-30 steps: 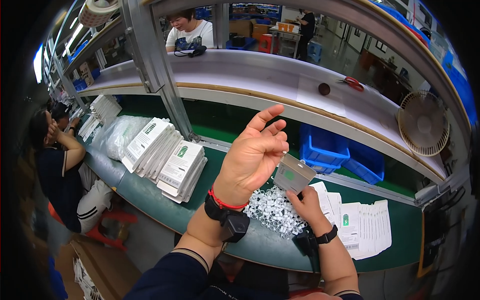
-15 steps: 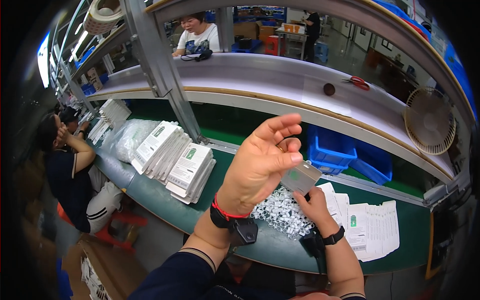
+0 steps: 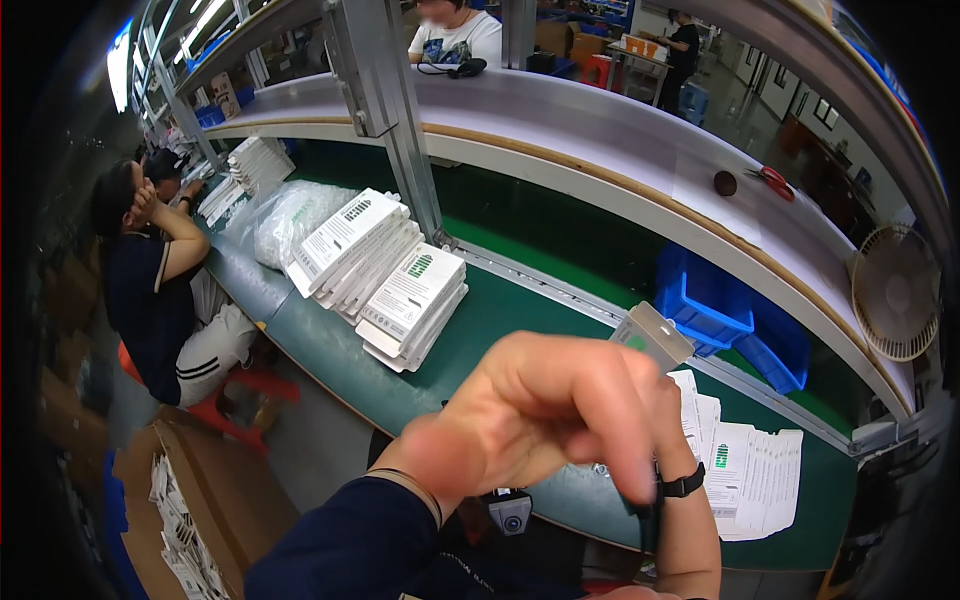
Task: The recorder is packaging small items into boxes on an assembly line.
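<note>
My left hand (image 3: 560, 400) is raised in front of the bench, bent at the wrist, fingers loosely curved downward and slightly blurred. Nothing shows in it. Behind it my right hand (image 3: 672, 405) is largely covered, its fingers hidden. Just above the right hand, a small pale carton (image 3: 652, 336) with a flap at its top end is tilted up, apparently in its hold. A dark band (image 3: 685, 484) circles my right wrist. To the right of that wrist lies a fan of flat printed cartons (image 3: 755, 475).
Stacks of white printed boxes (image 3: 410, 290) stand left on the green bench (image 3: 530, 320), beside a clear plastic bag (image 3: 300, 215). Blue bins (image 3: 705, 300) sit behind my hands. Scissors (image 3: 772, 184) and a fan (image 3: 895, 290) are on the shelf. A person (image 3: 165, 270) sits at the left.
My left hand has dropped and bent over, fingers turning downward, and now covers most of my right hand. The view has shifted, so the bench appears higher and further right.
</note>
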